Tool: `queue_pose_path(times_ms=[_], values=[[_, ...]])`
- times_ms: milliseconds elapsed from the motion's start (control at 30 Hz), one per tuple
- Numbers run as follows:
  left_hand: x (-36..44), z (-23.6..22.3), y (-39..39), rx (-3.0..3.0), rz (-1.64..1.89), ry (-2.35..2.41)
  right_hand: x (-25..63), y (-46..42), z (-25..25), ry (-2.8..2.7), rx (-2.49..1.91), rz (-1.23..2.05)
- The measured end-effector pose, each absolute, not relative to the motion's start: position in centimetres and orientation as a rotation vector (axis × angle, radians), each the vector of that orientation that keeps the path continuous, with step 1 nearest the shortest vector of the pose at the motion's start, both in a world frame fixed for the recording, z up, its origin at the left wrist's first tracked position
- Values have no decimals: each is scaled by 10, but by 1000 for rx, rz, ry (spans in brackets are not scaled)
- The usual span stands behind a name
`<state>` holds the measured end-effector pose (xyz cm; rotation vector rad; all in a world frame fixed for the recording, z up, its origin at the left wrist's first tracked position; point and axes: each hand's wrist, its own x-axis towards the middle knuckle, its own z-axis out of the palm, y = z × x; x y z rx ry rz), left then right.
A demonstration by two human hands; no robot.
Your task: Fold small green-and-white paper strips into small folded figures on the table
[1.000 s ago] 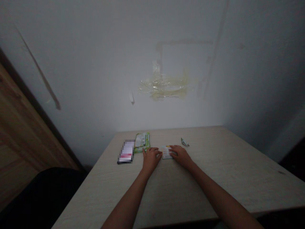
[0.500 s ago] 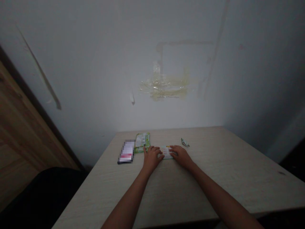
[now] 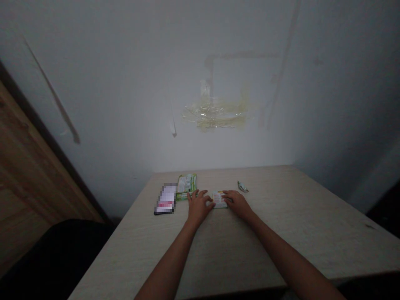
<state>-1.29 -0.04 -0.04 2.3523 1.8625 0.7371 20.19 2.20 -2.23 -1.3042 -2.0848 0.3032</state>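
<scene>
A small, flat, light-coloured printed packet with some yellow and red print lies on the table between my hands. My left hand has thumb and forefinger on its left edge, while the other fingers spread out towards green packets. At its right side, my right hand has its fingers bent over the edge and covers part of the print. Just behind my left fingers are the green and white packets, partly overlapped by them.
Left of the green packets lies a phone with a blurred screen. A crumpled foil-like scrap sits beyond my right hand. The pale wooden table meets a wall with tape marks. A dark object stands at the lower left.
The outer fingers of my left hand have shifted slightly. The packet and my right hand stay almost in place.
</scene>
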Motion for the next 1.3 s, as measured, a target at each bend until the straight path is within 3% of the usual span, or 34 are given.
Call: queue_pose_path(times_ms=[733, 1300], values=[[-19, -4, 8, 2523, 618, 1613, 201, 20, -24, -2057, -1270, 283], [-20, -7, 12, 2501, 578, 1648, 203, 15, -13, -1753, -1325, 513]])
